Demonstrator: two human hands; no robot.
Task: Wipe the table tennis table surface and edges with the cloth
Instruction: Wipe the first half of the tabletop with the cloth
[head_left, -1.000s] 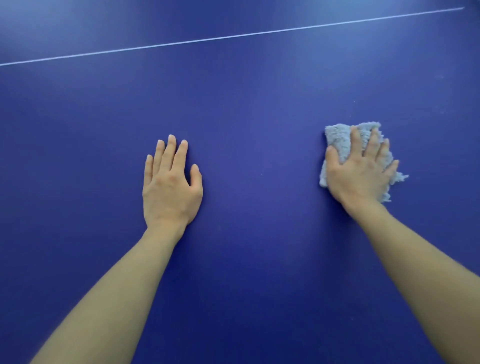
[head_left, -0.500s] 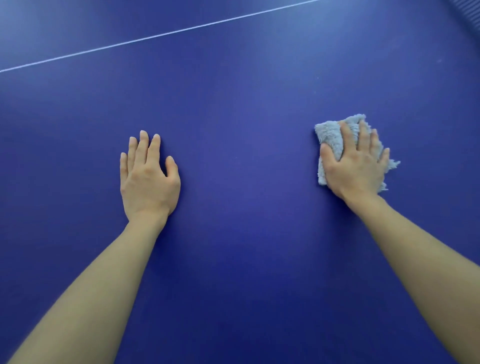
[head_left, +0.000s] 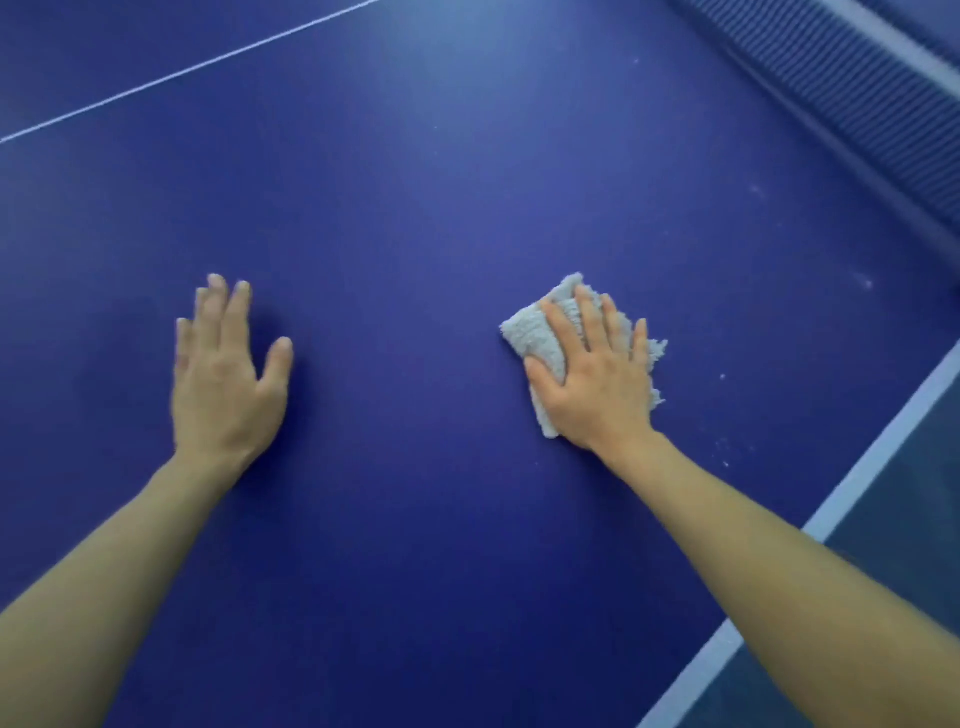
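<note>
The blue table tennis table (head_left: 426, 218) fills the view. A folded pale grey fluffy cloth (head_left: 540, 332) lies on it right of centre. My right hand (head_left: 597, 379) presses flat on the cloth with straight, spread fingers, hiding most of it. My left hand (head_left: 223, 374) rests flat on the bare table to the left, fingers straight and thumb apart. Small white specks dot the surface right of the cloth.
The table's white edge line (head_left: 841, 509) runs diagonally at the lower right, with grey floor beyond it. The dark net (head_left: 841, 88) crosses the top right corner. A thin white centre line (head_left: 192, 67) runs across the top left.
The view has swung right, bringing the net and the table's right edge into sight. My right hand with the cloth has turned and slid along the table; my left hand's thumb has spread out.
</note>
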